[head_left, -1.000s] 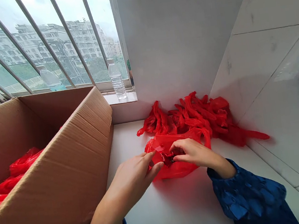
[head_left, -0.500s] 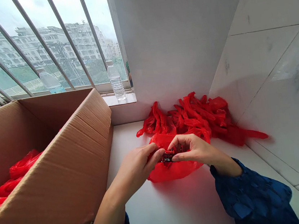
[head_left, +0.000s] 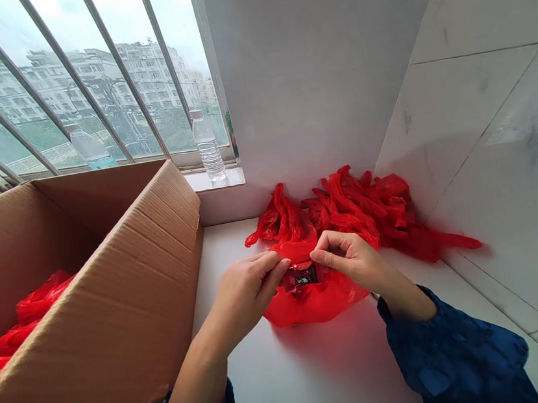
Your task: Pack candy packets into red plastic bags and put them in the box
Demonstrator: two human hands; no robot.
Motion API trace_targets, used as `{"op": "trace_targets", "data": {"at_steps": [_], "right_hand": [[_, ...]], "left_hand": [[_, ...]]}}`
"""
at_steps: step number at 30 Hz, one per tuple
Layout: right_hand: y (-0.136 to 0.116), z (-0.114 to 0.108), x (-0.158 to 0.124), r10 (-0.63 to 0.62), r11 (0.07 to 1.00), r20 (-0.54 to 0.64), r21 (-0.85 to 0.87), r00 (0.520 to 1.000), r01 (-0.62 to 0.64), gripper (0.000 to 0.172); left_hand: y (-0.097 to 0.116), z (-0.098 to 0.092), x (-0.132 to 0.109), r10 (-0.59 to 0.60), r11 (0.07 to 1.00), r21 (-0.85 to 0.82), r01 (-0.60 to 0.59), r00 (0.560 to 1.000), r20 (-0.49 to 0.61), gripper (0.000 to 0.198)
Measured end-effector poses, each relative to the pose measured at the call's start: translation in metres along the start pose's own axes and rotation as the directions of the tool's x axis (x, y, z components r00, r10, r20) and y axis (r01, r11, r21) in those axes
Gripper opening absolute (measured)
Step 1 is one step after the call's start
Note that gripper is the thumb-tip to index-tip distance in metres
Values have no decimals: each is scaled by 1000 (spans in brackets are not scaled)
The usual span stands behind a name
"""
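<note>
A thin red plastic bag (head_left: 321,305) lies on the white surface in front of me, its mouth open. Inside it, small shiny packets in dark red and black (head_left: 302,277) show between my hands. My left hand (head_left: 254,285) comes in from the left, thumb and forefinger pinched on the bag's edge. Opposite it, my right hand (head_left: 347,257) pinches the edge as well, a short way from the left fingertips. The other fingers of both hands are curled and partly hidden.
A tall cardboard box (head_left: 117,325) with red bags (head_left: 45,294) inside stands at the left. More crumpled red bags (head_left: 362,206) are heaped against the back wall. A clear water bottle (head_left: 208,147) stands on the sill by the barred window, with another bottle (head_left: 90,145) behind the box.
My fingers have come off the small packets, which now lie uncovered in the bag. Both hands have shifted slightly up to the bag's edge.
</note>
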State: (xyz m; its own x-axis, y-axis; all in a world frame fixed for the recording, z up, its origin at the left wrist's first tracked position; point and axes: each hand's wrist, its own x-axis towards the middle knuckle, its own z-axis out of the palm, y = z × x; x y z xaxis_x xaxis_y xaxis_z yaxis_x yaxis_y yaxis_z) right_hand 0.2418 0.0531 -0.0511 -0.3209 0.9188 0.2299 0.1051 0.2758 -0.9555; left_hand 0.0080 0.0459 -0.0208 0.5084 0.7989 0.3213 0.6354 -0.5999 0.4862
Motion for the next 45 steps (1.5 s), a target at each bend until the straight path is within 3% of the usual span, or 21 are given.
{"op": "trace_targets", "data": {"at_steps": [3,10,17,23,32,38,45], "right_hand": [[-3,2,0,-22,999,-66,-30,998,20,34],[-1,9,3,-29,998,-71,47,997,32,34],[1,17,5,86,959,115,258,990,-113,36],[1,17,5,75,953,77,289,994,-94,31],[2,17,7,92,942,54,319,994,-104,36],[4,17,6,131,932,182,314,975,-184,43],[4,18,6,20,981,43,189,999,-28,28]], "left_hand": [[-1,-3,1,14,1000,-10,-14,999,-36,41],[-3,-2,2,10,1000,-19,-11,999,-51,40],[-5,2,4,-33,999,-7,33,999,-43,40],[-3,1,4,-96,991,-86,102,993,64,44],[-6,3,4,-17,992,-121,19,1000,22,37],[-3,3,4,-21,992,-123,29,998,62,36],[-4,2,4,-70,995,-68,74,996,55,42]]}}
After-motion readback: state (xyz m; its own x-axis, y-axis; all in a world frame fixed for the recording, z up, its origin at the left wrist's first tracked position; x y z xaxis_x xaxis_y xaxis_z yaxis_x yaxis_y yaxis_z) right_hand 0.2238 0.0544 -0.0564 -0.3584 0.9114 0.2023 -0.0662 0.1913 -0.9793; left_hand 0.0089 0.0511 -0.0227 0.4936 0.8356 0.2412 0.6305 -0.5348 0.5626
